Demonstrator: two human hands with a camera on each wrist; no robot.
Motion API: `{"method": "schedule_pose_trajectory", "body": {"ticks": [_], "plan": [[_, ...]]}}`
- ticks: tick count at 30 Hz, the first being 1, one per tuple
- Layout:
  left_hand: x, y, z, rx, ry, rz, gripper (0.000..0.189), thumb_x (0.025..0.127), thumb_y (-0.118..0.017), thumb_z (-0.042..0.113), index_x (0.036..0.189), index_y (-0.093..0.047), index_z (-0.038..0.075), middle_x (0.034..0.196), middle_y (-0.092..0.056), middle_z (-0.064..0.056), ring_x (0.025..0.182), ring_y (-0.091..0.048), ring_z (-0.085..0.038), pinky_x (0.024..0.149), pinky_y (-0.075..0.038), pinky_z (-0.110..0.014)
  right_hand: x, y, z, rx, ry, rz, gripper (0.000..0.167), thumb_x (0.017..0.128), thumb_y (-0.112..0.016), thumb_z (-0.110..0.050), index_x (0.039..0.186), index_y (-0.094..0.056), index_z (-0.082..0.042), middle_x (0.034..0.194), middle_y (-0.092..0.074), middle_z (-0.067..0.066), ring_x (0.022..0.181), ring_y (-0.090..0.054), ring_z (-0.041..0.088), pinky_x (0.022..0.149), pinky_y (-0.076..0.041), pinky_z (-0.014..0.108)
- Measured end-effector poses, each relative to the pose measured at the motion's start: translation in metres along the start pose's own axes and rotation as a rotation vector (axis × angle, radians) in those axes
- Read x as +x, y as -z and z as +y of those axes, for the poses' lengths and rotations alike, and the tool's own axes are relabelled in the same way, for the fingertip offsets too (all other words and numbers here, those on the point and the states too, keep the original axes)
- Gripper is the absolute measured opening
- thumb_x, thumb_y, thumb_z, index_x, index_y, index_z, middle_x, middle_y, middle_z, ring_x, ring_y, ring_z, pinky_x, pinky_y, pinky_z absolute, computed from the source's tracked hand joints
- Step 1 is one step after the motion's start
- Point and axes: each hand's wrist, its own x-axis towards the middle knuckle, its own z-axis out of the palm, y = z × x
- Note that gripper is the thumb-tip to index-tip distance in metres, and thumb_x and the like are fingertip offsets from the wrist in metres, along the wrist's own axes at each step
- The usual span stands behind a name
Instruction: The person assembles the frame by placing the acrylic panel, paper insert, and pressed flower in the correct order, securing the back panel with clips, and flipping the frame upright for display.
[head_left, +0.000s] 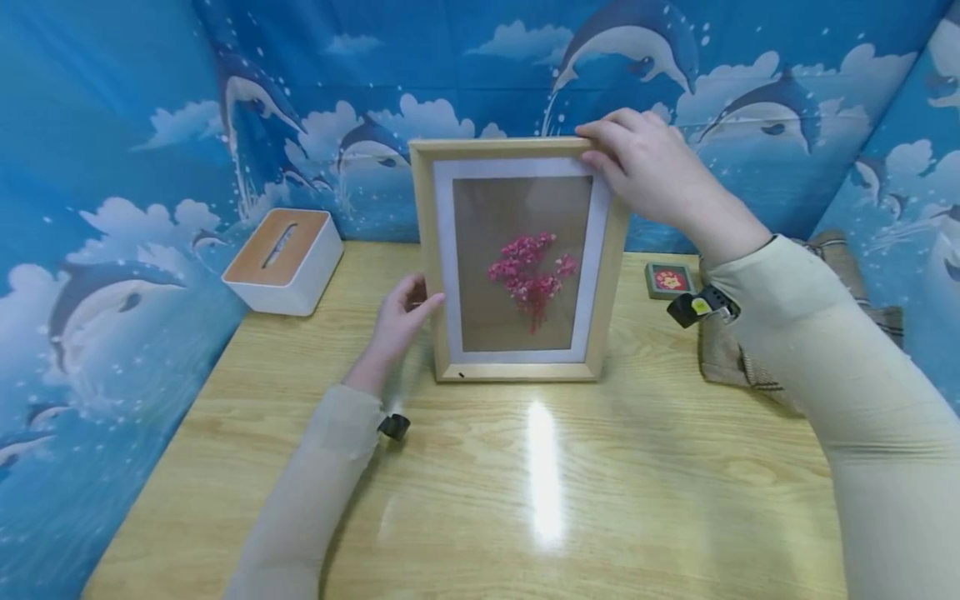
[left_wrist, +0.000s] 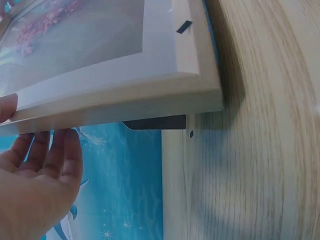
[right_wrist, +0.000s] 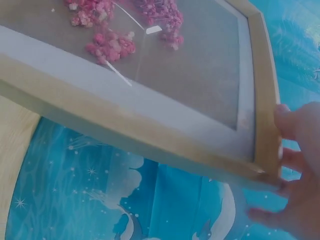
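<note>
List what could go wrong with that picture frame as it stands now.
1. The picture frame stands upright on its bottom edge on the glossy table; it could slide or tip.
2. The right hand grips only the top corner, and the left hand lies open beside it, so a slip might drop the glass front.

A light wooden picture frame with pressed pink flowers [head_left: 521,262] is stood upright on the pale wooden table [head_left: 525,500], near its back edge. A white tissue box with a wooden lid [head_left: 283,260] is placed to its left; a small green square card [head_left: 670,280] and a folded beige checked cloth [head_left: 757,350] are placed to its right.
</note>
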Motion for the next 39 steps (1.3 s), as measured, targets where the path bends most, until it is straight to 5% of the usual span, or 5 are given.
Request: {"method": "schedule_pose_trajectory", "body": {"ticks": [10, 18, 25, 31, 39], "plan": [[-0.009, 0.003, 0.002, 0.015, -0.081, -0.028, 0.013, 0.091, -0.060, 0.001, 0.094, -0.055, -0.011, 0.081, -0.054, -0.001, 0.074, -0.049, -0.009, 0.065, -0.043, -0.021, -0.008, 0.007, -0.007, 0.099, -0.031, -0.028, 0.039, 0.105, -0.032, -0.020, 0.138, -0.051, -0.009, 0.133, -0.049, 0.017, 0.120, -0.043, 0.036, 0.098, -0.037, 0.053], [0.002, 0.008, -0.031, -0.035, -0.045, -0.047, 0.025, 0.092, -0.062, 0.006, 0.109, -0.058, -0.012, 0.089, -0.060, -0.006, 0.081, -0.054, -0.012, 0.072, -0.046, -0.023, -0.017, 0.010, -0.005, 0.170, -0.011, -0.054, 0.040, 0.105, -0.034, -0.023, 0.140, -0.049, -0.012, 0.132, -0.050, 0.015, 0.119, -0.046, 0.034, 0.096, -0.039, 0.053], [0.004, 0.009, -0.036, -0.052, 0.043, -0.130, 0.041, 0.094, -0.059, 0.016, 0.124, -0.052, -0.010, 0.119, -0.057, -0.025, 0.106, -0.054, -0.029, 0.096, -0.044, -0.040, -0.025, 0.005, 0.006, 0.431, -0.128, -0.099, 0.047, 0.103, -0.037, -0.036, 0.144, -0.043, -0.014, 0.137, -0.045, 0.015, 0.120, -0.044, 0.034, 0.096, -0.034, 0.056], [0.006, 0.009, -0.034, -0.088, 0.086, -0.168, 0.048, 0.094, -0.057, 0.018, 0.131, -0.044, -0.010, 0.130, -0.049, -0.027, 0.119, -0.047, -0.035, 0.104, -0.035, -0.047, -0.031, -0.001, 0.017, 0.749, -0.284, -0.127, 0.052, 0.102, -0.028, -0.044, 0.148, -0.034, -0.021, 0.144, -0.037, 0.013, 0.126, -0.039, 0.030, 0.102, -0.034, 0.056], [0.006, 0.009, -0.033, -0.098, 0.102, -0.165, 0.052, 0.093, -0.057, 0.020, 0.135, -0.042, -0.007, 0.134, -0.047, -0.026, 0.122, -0.045, -0.035, 0.105, -0.034, -0.047, -0.042, -0.008, 0.030, 0.942, -0.278, -0.128, 0.060, 0.098, -0.022, -0.052, 0.147, -0.034, -0.020, 0.140, -0.037, 0.010, 0.121, -0.042, 0.025, 0.100, -0.039, 0.044]]}}
